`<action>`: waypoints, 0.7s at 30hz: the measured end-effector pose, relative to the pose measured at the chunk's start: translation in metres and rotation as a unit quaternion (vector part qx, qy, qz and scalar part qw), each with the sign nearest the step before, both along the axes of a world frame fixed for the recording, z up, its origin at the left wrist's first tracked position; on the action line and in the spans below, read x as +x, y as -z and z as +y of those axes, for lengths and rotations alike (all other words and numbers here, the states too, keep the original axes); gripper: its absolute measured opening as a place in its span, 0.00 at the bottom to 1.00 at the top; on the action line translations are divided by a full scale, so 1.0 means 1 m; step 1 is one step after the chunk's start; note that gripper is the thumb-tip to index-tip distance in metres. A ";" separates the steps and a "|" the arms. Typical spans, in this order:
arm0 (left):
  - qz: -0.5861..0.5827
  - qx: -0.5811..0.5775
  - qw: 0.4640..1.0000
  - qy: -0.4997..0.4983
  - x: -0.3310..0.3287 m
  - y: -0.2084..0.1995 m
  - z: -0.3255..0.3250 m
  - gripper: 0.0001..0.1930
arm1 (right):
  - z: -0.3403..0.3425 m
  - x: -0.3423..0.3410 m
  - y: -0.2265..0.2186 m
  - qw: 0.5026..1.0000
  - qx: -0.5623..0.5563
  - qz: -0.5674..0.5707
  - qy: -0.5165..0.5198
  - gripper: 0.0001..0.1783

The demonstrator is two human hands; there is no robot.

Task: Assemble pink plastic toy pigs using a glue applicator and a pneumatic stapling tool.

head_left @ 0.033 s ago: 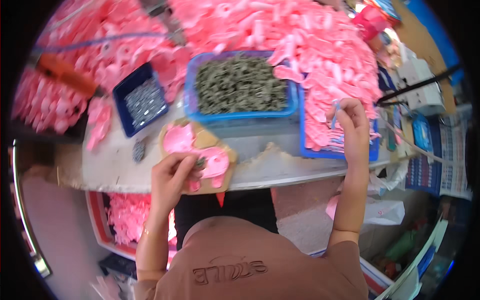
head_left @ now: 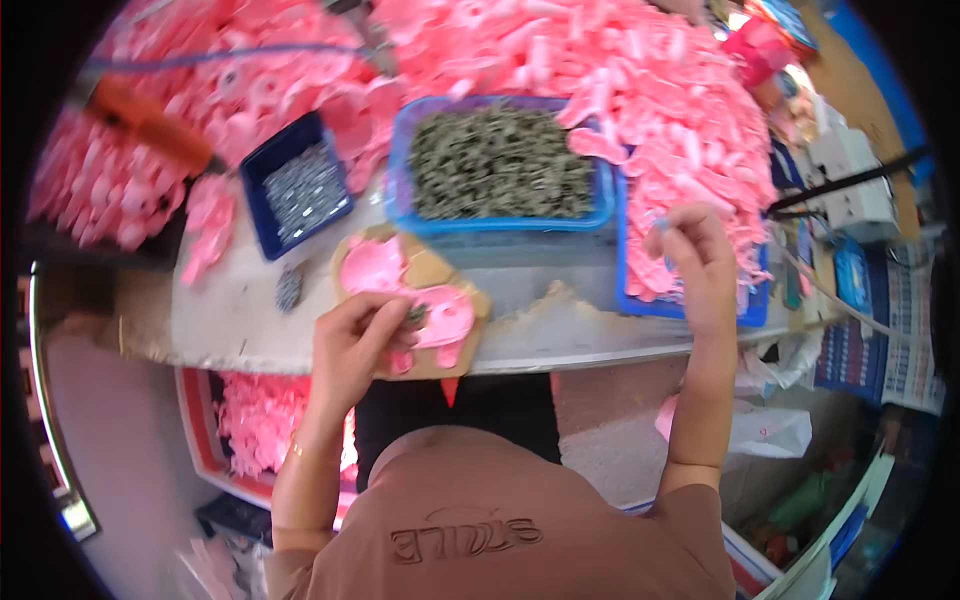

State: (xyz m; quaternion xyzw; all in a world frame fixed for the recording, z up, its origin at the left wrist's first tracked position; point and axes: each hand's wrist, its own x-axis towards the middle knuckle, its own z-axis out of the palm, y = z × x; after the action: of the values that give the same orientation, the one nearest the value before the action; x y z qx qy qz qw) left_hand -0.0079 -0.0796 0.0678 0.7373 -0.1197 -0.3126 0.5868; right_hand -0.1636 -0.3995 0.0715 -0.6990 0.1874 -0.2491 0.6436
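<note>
A pink molded plastic half-shell (head_left: pixel 443 316), shaped like an animal body, lies in a tan wooden fixture (head_left: pixel 478 300) at the table's front edge. My left hand (head_left: pixel 358 335) is closed in a pinch at the shell's left side, with a small dark grey-green part (head_left: pixel 416 314) at its fingertips. Above the blue tray (head_left: pixel 655 308) at the right, my right hand (head_left: pixel 703 255) pinches a small pale-blue piece (head_left: pixel 661 224), too blurred to name. Thin strips and pink parts lie in that tray, partly behind the hand.
A blue bin (head_left: pixel 500 224) heaped with small grey-green parts stands mid-table. Left of it, a dark blue tray (head_left: pixel 262 215) holds small shiny metal pieces. Pink parts (head_left: pixel 520 45) pile up behind. An orange-bodied tool (head_left: pixel 150 125) hangs at the left. A red-rimmed crate (head_left: pixel 205 440) sits below.
The whole view has shifted slightly, so the table's things appear farther right. My right hand has come a little leftward and nearer over the tray. My left hand stays at the shell.
</note>
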 end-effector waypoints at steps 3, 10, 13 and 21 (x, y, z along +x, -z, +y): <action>0.013 -0.020 0.999 0.021 0.010 0.004 0.000 0.13 | 0.074 0.029 -0.011 0.969 -0.092 0.091 -0.209 0.08; 0.034 -0.040 0.996 0.074 0.019 0.004 0.019 0.14 | 0.146 0.072 0.004 0.949 -0.119 0.090 -0.278 0.09; 0.060 -0.051 0.992 0.097 0.025 0.011 0.031 0.14 | 0.155 0.079 0.000 0.943 -0.131 0.113 -0.285 0.09; 0.068 -0.086 0.990 0.087 0.025 0.017 0.038 0.15 | 0.185 0.076 0.017 0.934 -0.292 0.072 -0.193 0.06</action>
State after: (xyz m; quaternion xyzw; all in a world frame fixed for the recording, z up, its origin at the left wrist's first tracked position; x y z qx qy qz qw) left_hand 0.0174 -0.0420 0.0509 0.6477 -0.1699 -0.4007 0.6253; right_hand -0.0879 -0.2141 0.0541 -0.8949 0.0134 -0.1125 0.4317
